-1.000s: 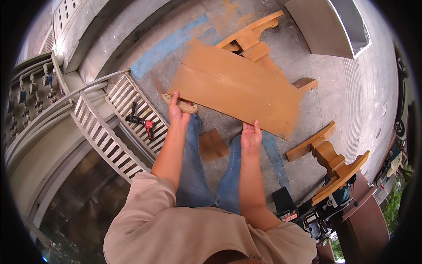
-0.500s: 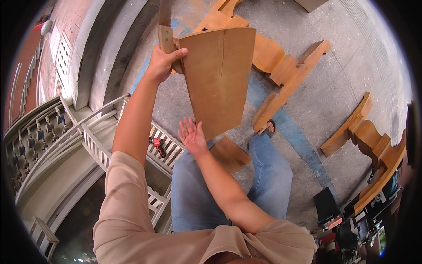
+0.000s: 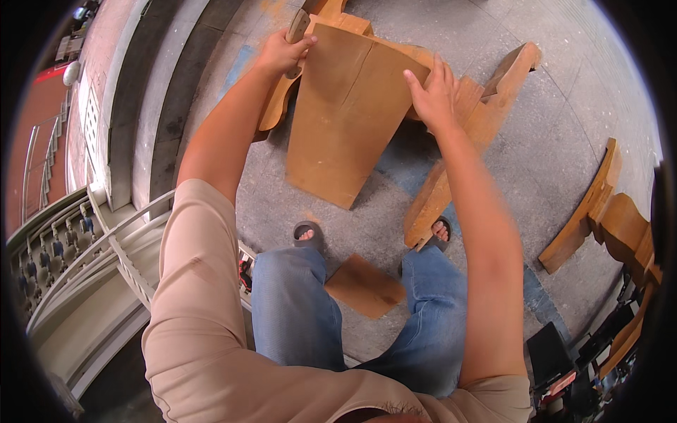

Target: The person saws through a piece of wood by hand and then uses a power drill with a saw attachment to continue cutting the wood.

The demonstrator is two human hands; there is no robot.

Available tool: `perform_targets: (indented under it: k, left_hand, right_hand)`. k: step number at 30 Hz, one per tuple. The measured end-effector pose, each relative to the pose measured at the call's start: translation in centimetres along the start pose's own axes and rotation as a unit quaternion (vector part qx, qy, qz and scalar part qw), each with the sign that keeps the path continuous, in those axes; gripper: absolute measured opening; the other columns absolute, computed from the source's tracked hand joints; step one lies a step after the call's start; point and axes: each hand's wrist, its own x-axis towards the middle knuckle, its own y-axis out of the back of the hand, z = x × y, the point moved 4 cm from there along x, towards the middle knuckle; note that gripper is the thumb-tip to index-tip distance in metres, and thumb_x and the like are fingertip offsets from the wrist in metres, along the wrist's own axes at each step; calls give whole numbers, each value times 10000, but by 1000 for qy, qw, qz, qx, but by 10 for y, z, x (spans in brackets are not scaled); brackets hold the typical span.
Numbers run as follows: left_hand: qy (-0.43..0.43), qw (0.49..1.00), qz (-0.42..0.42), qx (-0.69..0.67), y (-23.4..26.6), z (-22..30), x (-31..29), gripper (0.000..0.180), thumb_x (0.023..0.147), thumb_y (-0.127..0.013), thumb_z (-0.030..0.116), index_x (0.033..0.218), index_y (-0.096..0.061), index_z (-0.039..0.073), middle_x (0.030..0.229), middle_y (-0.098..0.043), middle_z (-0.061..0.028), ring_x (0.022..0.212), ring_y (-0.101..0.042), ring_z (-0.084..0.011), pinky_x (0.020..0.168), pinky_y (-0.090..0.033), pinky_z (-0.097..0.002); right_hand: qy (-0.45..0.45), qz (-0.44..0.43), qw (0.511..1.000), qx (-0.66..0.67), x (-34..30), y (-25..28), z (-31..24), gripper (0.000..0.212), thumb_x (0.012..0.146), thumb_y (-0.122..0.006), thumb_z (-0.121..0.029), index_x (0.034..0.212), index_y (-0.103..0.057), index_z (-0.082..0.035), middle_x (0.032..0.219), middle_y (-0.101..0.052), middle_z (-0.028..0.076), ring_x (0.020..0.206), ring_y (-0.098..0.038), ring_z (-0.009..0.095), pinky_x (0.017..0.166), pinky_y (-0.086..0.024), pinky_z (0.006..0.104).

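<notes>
Both hands grip the broad tan curved wooden panel [image 3: 349,113] upright above the grey concrete floor [image 3: 564,141], left hand [image 3: 282,51] fingers clamped on its top corner, right hand [image 3: 434,95] fingers spread along the edge; seemingly positioning it, steadying comes next.

The wooden panel [image 3: 345,113] hides most of the carved wooden leg piece [image 3: 479,120] behind it; the left hand [image 3: 282,51] covers the panel's upper corner; the carved wooden pieces [image 3: 620,225] at right are cut off by the rim; the dark items [image 3: 557,359] below them are too small to tell.
</notes>
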Motion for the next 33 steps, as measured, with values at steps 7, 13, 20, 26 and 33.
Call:
perform_targets:
  k: [7,13,20,26,33]
  left_hand:
    - [27,998,63,10,0,-73,-184,250,980,-780,241,963,-585,86,675,-559,18,477,-475,-79,418,-376,-267]
    - [127,985,47,-104,-8,-173,-323,303,1071,-619,355,968,-615,70,769,-634,-14,626,-584,-95,560,-487,-275]
    - [102,986,27,-132,-43,-303,-358,470,1084,-556,514,918,-615,78,758,-615,-1,616,-548,-80,550,-451,-251]
    - [81,990,26,-113,-38,-313,-354,454,1082,-580,475,872,-608,74,743,-616,9,640,-550,-76,586,-458,-252]
    - [83,988,21,-130,-42,-320,-349,401,1078,-609,424,913,-619,58,738,-613,10,650,-547,-64,586,-453,-247]
  right_hand:
    - [-61,-88,993,45,11,-50,7,616,979,-666,-486,1464,-558,-120,1517,-547,118,1433,-428,349,1185,-298,539]
    - [-108,-102,982,121,19,-65,17,536,1006,-592,-569,1073,-717,-52,1088,-745,176,1105,-674,354,1074,-406,518]
    - [7,-97,995,-20,32,-57,18,744,1023,-479,-671,789,-718,-7,881,-739,255,927,-713,409,921,-507,503]
    - [23,-222,971,-84,45,-55,-19,811,1047,-389,-684,879,-747,24,954,-740,279,990,-702,445,928,-526,509]
    - [102,-100,976,-167,38,-72,-7,769,1081,-342,-622,915,-769,-5,993,-745,270,991,-698,465,907,-533,539]
